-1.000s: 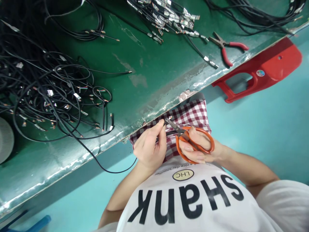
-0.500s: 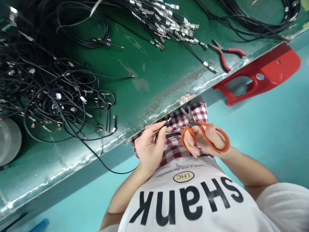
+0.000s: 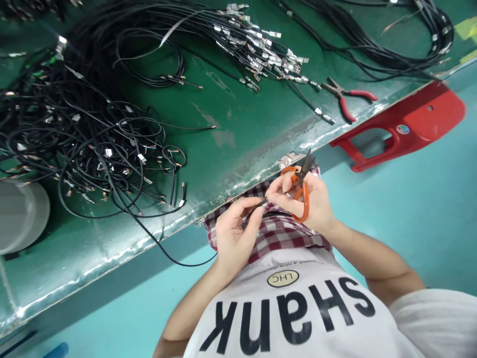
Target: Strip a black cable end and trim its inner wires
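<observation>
Between thumb and fingers, my left hand (image 3: 238, 231) pinches a thin black cable (image 3: 260, 203) close to its end. My right hand (image 3: 311, 199) carries orange-handled scissors (image 3: 304, 171) hooked on its fingers, blades pointing up and away from the cable. The thumb and index fingertip of that hand meet at the cable's tip, which they hide. Both hands are over my lap, just off the table's near edge. More black cable crosses the lap beneath them.
A tangled heap of black cables (image 3: 112, 134) covers the left of the green table (image 3: 246, 129), with crimped silver ends at the back. Red-handled pliers (image 3: 343, 99) lie near the edge. A white tub (image 3: 26, 216) stands left; a red plastic stool (image 3: 410, 124) is at right.
My right hand has moved left to the cable end. The scissors have swung round in it, their blades now pointing up and right. My left hand keeps its pinch.
</observation>
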A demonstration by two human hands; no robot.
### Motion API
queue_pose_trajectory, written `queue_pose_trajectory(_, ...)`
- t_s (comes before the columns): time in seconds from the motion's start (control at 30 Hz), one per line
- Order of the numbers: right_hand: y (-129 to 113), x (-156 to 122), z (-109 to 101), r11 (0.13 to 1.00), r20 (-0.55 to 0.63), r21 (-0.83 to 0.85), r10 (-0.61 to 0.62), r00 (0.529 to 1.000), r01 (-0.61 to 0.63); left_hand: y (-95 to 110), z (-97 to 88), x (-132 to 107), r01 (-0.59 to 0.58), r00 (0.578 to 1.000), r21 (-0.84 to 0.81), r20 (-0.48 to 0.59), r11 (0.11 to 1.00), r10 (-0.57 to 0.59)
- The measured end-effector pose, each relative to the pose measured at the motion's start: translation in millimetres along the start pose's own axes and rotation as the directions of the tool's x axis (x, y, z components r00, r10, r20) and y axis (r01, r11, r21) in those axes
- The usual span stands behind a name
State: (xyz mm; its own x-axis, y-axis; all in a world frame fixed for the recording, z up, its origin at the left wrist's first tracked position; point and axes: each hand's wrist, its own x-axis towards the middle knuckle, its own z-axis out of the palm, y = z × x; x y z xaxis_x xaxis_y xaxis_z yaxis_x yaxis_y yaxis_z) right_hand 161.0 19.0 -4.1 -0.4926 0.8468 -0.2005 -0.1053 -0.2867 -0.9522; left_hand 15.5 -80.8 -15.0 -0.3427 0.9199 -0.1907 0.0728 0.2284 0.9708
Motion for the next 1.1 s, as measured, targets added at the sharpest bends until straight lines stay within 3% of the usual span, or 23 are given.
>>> queue_pose_trajectory(0.1, 2, 0, -2, 1.000, 0.017, 0.021, 0.011, 1.000, -0.011, 7, -3.0, 2, 0.076, 0.991, -0.092, 0.119, 0.993, -0.065)
queue_pose_trajectory(0.17, 3, -1, -4, 0.999, 0.031, 0.039, 0.017, 0.999, -0.018, 12, -4.0, 2, 0.126, 0.984, -0.129, 0.144, 0.984, -0.107)
queue_pose_trajectory(0.3, 6, -5, -18, 0.997, 0.107, 0.057, 0.040, 0.993, -0.046, 19, -3.3, 0, 0.135, 0.991, -0.156, 0.043, 0.979, -0.130)
queue_pose_trajectory(0.37, 5, -9, -29, 0.995, 0.266, 0.053, 0.073, 0.961, -0.090, 21, -2.6, -2, 0.126, 0.991, -0.159, -0.014, 0.979, -0.130)
queue_pose_trajectory(0.43, 3, -13, -39, 0.981, 0.503, 0.035, 0.147, 0.852, -0.190, 22, -2.0, -5, 0.122, 0.989, -0.153, -0.062, 0.981, -0.133)
queue_pose_trajectory(0.5, 3, -15, -45, 0.952, 0.692, 0.006, 0.217, 0.688, -0.306, 24, -1.3, -9, 0.126, 0.984, -0.148, -0.107, 0.981, -0.142)
queue_pose_trajectory(0.57, 6, -12, -48, 0.922, 0.797, -0.013, 0.243, 0.552, -0.387, 26, -0.1, -14, 0.139, 0.975, -0.153, -0.150, 0.978, -0.162)
queue_pose_trajectory(0.7, 21, 2, -44, 0.883, 0.902, -0.026, 0.223, 0.370, -0.468, 31, 5.1, -28, 0.166, 0.949, -0.170, -0.240, 0.971, -0.204)
queue_pose_trajectory(0.83, 31, 13, -39, 0.841, 0.948, -0.062, 0.219, 0.233, -0.537, 37, 12.3, -43, 0.167, 0.901, -0.214, -0.363, 0.962, -0.237)
queue_pose_trajectory(0.97, 30, 18, -31, 0.807, 0.955, -0.118, 0.253, 0.158, -0.578, 41, 16.3, -58, 0.158, 0.858, -0.253, -0.443, 0.954, -0.260)
queue_pose_trajectory(1.1, 31, 15, -19, 0.755, 0.967, -0.158, 0.248, 0.053, -0.636, 39, 14.5, -77, 0.140, 0.815, -0.266, -0.517, 0.954, -0.263)
